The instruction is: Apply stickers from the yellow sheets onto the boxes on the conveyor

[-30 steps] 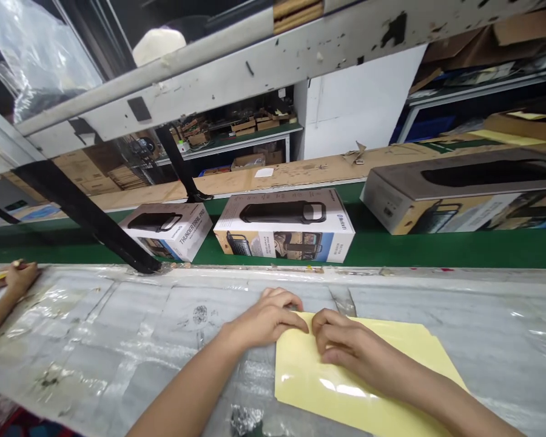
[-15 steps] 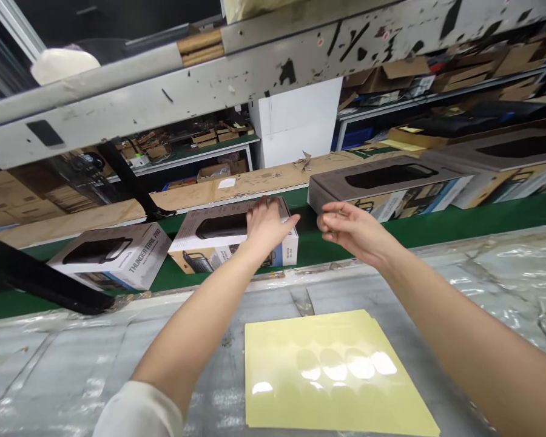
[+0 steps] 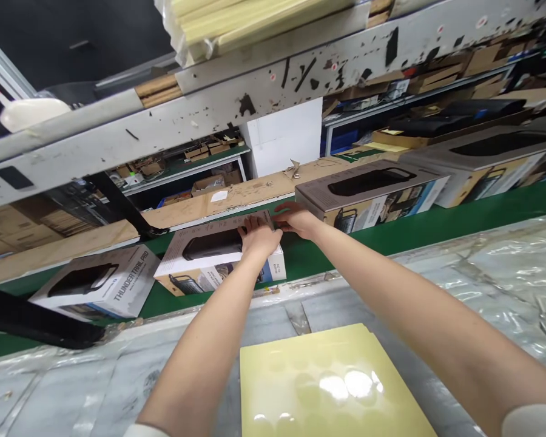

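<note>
A printed carton (image 3: 213, 267) with a dark product picture on its top sits on the green surface in front of me. My left hand (image 3: 260, 238) lies over the right part of its top, fingers spread on the cardboard. At the carton's right end is my right hand (image 3: 295, 220), its fingers bent and close together by the upper edge, near my left thumb. Whatever those fingertips hold, if anything, is too small and partly hidden. Nearer to me, a yellow sheet with glossy round stickers (image 3: 318, 370) lies on the plastic-covered table.
A carton marked THUNDERTRAIL PRO (image 3: 102, 282) stands at left, and a grey-topped carton (image 3: 368, 182) at right with another beyond it. A black post (image 3: 40, 321) rises at left. A scuffed white beam (image 3: 200, 109) crosses above, with yellow sheets (image 3: 255, 24) on it.
My right hand has moved left, from in front of the grey-topped carton to the right end of the middle carton. My left hand stays on that carton's top. The view has shifted.
</note>
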Demonstrator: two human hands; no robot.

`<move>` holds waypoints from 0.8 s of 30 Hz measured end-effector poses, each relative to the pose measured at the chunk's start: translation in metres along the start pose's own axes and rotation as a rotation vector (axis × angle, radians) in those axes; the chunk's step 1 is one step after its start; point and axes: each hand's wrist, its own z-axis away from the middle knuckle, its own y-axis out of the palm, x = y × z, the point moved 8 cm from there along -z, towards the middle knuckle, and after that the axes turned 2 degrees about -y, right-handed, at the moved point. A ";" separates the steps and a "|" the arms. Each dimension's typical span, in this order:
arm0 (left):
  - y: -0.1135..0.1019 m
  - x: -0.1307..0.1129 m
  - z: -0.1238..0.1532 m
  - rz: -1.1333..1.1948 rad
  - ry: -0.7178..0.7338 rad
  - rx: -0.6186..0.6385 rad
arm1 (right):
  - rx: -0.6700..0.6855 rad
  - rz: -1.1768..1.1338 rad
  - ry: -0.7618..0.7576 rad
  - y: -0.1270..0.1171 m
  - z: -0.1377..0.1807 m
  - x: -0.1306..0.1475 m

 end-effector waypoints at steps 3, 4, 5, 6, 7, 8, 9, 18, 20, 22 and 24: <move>-0.001 0.002 -0.001 0.017 0.004 -0.024 | 0.010 0.040 0.020 0.005 -0.003 -0.001; -0.001 0.003 -0.002 0.024 0.004 -0.032 | 0.010 0.054 0.026 0.007 -0.004 -0.002; -0.001 0.004 -0.002 0.032 0.004 -0.037 | 0.009 0.068 0.032 0.008 -0.005 -0.004; -0.001 0.005 -0.001 0.041 0.005 -0.042 | 0.007 0.081 0.036 0.009 -0.005 -0.005; -0.001 0.006 -0.001 0.046 0.007 -0.044 | 0.005 0.094 0.041 0.011 -0.006 -0.006; -0.001 0.007 -0.001 0.047 0.008 -0.043 | 0.006 0.104 0.047 0.012 -0.007 -0.008; -0.002 0.007 -0.001 0.044 0.007 -0.039 | 0.010 0.113 0.053 0.014 -0.008 -0.009; -0.007 0.014 0.002 0.068 0.001 -0.054 | 0.140 0.049 0.139 0.026 -0.010 -0.023; -0.007 0.016 0.003 0.069 0.004 -0.051 | 0.160 -0.004 0.157 0.027 -0.008 -0.029; -0.007 0.018 0.003 0.069 0.009 -0.052 | 0.169 -0.060 0.171 0.029 -0.006 -0.035; -0.008 0.020 0.004 0.079 0.016 -0.069 | 0.168 -0.106 0.184 0.031 -0.004 -0.042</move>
